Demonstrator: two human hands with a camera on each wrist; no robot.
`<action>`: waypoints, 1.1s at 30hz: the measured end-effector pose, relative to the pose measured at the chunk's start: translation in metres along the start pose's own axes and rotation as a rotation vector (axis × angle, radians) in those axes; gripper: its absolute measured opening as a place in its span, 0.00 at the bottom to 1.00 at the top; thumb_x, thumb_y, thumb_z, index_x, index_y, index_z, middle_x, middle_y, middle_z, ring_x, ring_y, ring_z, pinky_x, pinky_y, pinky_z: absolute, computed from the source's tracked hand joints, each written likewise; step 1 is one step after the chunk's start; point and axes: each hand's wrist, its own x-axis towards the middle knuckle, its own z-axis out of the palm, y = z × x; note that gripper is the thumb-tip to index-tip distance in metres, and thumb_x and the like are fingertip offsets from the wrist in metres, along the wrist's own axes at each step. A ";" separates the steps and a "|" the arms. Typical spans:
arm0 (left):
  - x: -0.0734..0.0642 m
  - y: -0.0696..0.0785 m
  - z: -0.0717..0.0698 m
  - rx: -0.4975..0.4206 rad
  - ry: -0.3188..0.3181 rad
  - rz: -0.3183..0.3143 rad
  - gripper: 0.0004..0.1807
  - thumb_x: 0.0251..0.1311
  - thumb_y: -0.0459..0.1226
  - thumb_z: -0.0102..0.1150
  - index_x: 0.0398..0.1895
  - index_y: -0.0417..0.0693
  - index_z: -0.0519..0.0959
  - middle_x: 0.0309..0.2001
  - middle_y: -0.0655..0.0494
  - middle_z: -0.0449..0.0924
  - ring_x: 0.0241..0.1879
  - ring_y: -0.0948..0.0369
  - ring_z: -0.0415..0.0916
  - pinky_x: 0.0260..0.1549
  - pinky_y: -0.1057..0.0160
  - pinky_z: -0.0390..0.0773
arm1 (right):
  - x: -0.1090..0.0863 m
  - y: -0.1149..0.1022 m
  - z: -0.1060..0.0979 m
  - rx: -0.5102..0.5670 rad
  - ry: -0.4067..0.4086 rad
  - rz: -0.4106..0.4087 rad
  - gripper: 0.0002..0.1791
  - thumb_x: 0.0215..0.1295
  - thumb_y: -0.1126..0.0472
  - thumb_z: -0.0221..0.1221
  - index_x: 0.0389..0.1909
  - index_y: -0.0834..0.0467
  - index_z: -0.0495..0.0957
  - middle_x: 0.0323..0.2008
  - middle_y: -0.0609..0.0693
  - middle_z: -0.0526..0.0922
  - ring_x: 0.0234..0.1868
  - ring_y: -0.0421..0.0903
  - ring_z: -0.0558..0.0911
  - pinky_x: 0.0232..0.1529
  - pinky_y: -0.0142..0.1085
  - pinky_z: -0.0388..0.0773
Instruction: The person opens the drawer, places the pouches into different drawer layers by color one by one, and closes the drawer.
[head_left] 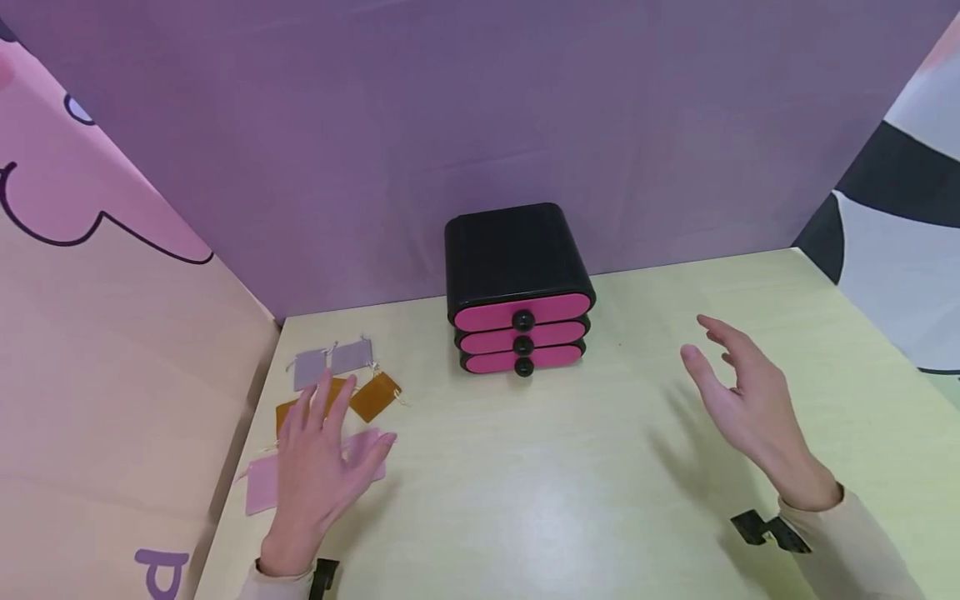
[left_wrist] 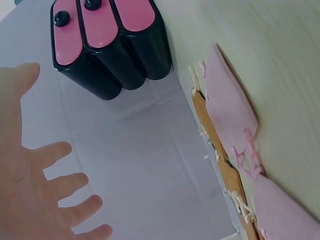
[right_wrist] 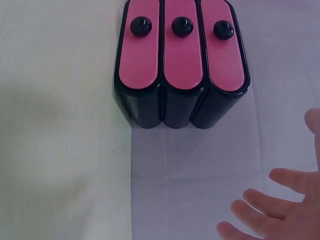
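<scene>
My left hand [head_left: 315, 475] hovers over small drawstring pouches at the left of the table, its fingers spread and holding nothing. Partly hidden beneath it are a pink pouch [head_left: 261, 485] and an orange-brown pouch [head_left: 285, 414]. Another orange-brown pouch [head_left: 377, 397] lies by its fingertips, and grey-purple pouches [head_left: 352, 357] sit farther back. Above the table's right side, my right hand [head_left: 753, 404] is raised, fingers relaxed and nothing in it. Between the hands, farther back, stands a black drawer box [head_left: 517, 254] with three pink drawer fronts, all closed, each with a round black knob [head_left: 523, 321].
A purple cloth wall [head_left: 525, 108] rises behind the drawer box. At the left is a pale printed panel [head_left: 97, 375], and a black-and-white one [head_left: 900, 217] stands at the right. The pale wooden table [head_left: 517, 492] spreads between the hands.
</scene>
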 end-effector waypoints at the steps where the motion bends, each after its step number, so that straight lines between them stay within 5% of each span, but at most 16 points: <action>1: 0.001 0.001 0.001 -0.007 0.004 -0.001 0.48 0.58 0.58 0.69 0.80 0.50 0.69 0.82 0.39 0.61 0.78 0.35 0.59 0.71 0.28 0.59 | 0.001 -0.001 0.002 0.005 0.015 0.001 0.30 0.80 0.50 0.57 0.79 0.51 0.69 0.72 0.62 0.76 0.66 0.60 0.78 0.52 0.26 0.68; 6: 0.003 0.007 0.003 -0.054 0.034 0.011 0.46 0.57 0.57 0.70 0.79 0.52 0.70 0.81 0.40 0.64 0.78 0.35 0.61 0.70 0.29 0.61 | 0.004 -0.005 0.008 0.054 0.033 0.017 0.28 0.80 0.50 0.58 0.77 0.50 0.72 0.72 0.59 0.77 0.59 0.24 0.75 0.50 0.15 0.66; 9: 0.005 0.010 0.004 -0.078 0.060 0.034 0.45 0.56 0.55 0.71 0.77 0.51 0.72 0.79 0.40 0.67 0.76 0.35 0.64 0.69 0.29 0.63 | 0.007 -0.008 0.012 0.097 0.022 0.018 0.27 0.81 0.51 0.57 0.77 0.50 0.72 0.71 0.59 0.78 0.55 0.12 0.69 0.51 0.13 0.67; 18: 0.008 0.019 0.008 -0.127 0.095 0.065 0.41 0.58 0.52 0.71 0.74 0.50 0.74 0.78 0.43 0.70 0.74 0.36 0.68 0.68 0.30 0.66 | 0.016 -0.016 0.021 0.154 -0.026 0.085 0.26 0.82 0.47 0.56 0.76 0.44 0.72 0.66 0.57 0.83 0.51 0.13 0.75 0.50 0.15 0.71; 25: 0.008 0.023 0.014 -0.158 0.130 0.098 0.39 0.58 0.49 0.71 0.74 0.50 0.75 0.76 0.44 0.72 0.72 0.37 0.69 0.67 0.32 0.68 | 0.023 -0.020 0.030 0.215 -0.020 0.066 0.25 0.81 0.48 0.57 0.74 0.48 0.75 0.52 0.20 0.79 0.48 0.16 0.80 0.47 0.18 0.73; 33: 0.012 0.031 0.015 -0.179 0.148 0.130 0.36 0.59 0.47 0.71 0.72 0.45 0.77 0.73 0.45 0.76 0.69 0.39 0.73 0.66 0.36 0.72 | 0.030 -0.028 0.036 0.284 -0.025 0.040 0.25 0.82 0.50 0.57 0.73 0.54 0.75 0.56 0.22 0.79 0.48 0.16 0.82 0.47 0.17 0.73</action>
